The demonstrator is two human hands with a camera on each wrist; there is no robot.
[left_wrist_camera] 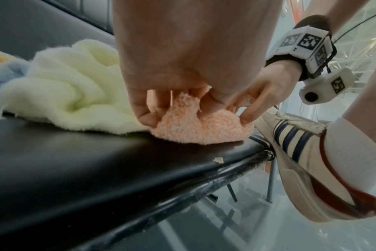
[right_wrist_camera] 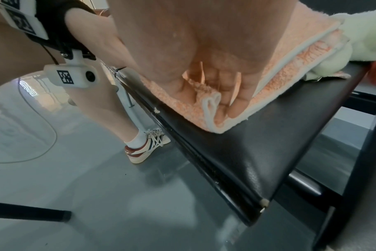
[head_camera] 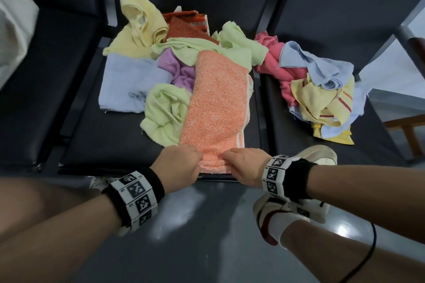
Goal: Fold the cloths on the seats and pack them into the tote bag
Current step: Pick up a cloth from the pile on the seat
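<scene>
We have the long orange terry towel with white edging (head_camera: 216,103) lying lengthwise on the middle black padded seat (head_camera: 110,145), its near end at the seat's front edge. Our left hand (head_camera: 178,163) grips the near left corner: in the left wrist view its fingers (left_wrist_camera: 144,108) are curled down, pinching a bunched tuft of the orange pile. Our right hand (head_camera: 247,165) holds the near right corner, and in the right wrist view its fingers (right_wrist_camera: 236,100) are curled under the folded white-hemmed edge, pinching it.

A crumpled pale green cloth (head_camera: 164,112) lies touching the towel's left side, with a light blue folded cloth (head_camera: 128,82) beyond it. Further back are a lilac cloth (head_camera: 178,66), a pale yellow cloth (head_camera: 138,27) and a rust-red cloth (head_camera: 186,27). On the seat to the right lies a separate heap: a pink cloth (head_camera: 272,57), a blue cloth (head_camera: 308,60) and a yellow red-striped cloth (head_camera: 322,103). A cream fabric bag (head_camera: 13,30) shows at the far left edge.
</scene>
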